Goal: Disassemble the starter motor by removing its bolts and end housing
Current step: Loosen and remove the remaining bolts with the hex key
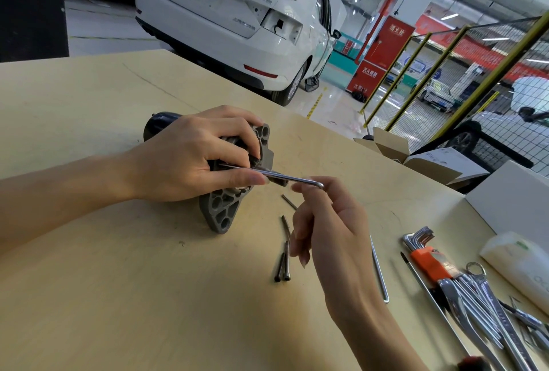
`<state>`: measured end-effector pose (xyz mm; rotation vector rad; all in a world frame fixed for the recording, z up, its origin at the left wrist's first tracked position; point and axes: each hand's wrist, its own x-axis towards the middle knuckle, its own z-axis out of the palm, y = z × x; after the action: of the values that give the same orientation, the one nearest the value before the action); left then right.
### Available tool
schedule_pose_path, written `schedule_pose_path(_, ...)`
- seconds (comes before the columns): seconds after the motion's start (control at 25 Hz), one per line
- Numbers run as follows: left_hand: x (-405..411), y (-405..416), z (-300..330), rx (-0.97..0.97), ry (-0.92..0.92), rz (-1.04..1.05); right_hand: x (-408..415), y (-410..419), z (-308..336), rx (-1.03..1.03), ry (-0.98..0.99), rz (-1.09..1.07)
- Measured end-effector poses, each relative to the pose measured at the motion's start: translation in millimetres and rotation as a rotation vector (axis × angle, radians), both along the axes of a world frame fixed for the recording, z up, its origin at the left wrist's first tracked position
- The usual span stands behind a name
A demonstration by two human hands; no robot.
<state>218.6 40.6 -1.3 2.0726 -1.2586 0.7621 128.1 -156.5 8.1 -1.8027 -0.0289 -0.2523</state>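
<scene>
Starter motor [219,180] lying on its side on wooden table [89,281], left hand [190,159] grasping its grey end housing [222,213], right hand [323,222] pinching bent hex key [285,177] at the housing, loose bolts [283,257] just beside.

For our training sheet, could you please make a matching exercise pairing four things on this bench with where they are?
Things:
1. starter motor
2. hex key
3. loose bolts
4. key set in the orange holder

Places:
A. lying on the table below the right hand
B. held under the left hand
C. at the table's right, by the wrenches
D. pinched by the right hand

Pairs: 1-B, 2-D, 3-A, 4-C
</scene>
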Motion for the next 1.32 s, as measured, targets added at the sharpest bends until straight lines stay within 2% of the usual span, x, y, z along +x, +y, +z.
schedule_pose_path(0.2,0.0,-0.1,-0.3,-0.007,0.003,0.000,2.1,-0.5,-0.8,0.021,0.034,-0.011)
schedule_pose_path(0.44,0.7,0.6,-0.7,0.003,0.006,-0.001,-0.6,-1.0,4.3,0.160,0.034,0.087)
schedule_pose_path(0.76,0.5,0.6,-0.4,0.006,0.012,-0.002,-4.9,3.8,4.6,0.114,0.030,0.223)
schedule_pose_path(0.88,0.4,0.6,-0.4,0.008,0.015,0.002,-5.4,4.6,5.0,0.075,0.033,0.212)
schedule_pose_path(1.08,0.3,1.1,0.2,0.014,0.021,0.001,-4.1,5.1,-0.4,-0.102,-0.073,0.130)
schedule_pose_path(1.32,-0.1,1.3,0.4,0.016,0.026,-0.004,-7.0,6.3,0.8,-0.061,-0.092,0.152)
